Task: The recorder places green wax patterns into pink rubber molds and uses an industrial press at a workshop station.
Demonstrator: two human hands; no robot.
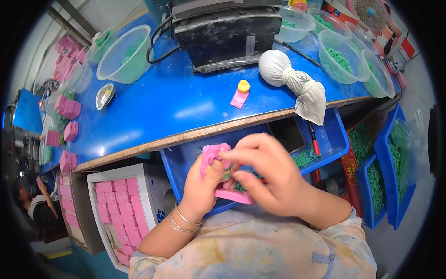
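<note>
My left hand is closed around a pink rubber mold, which is parted, with one piece standing up and a flat pink slab lower down. Some yellow and green shows inside it. Bent over the mold from the right, my right hand has its index fingertip against the upper pink piece. Its thumb lies lower, beside the opening, and what its curled fingers hold, if anything, is hidden. Both hands are above a blue tray holding green pieces, in front of the bench edge.
On the blue bench stand a black machine, a tied white cloth pouch, a small pink piece with a yellow top, a foil dish and clear bowls of green pieces. A box of pink molds stands below left.
</note>
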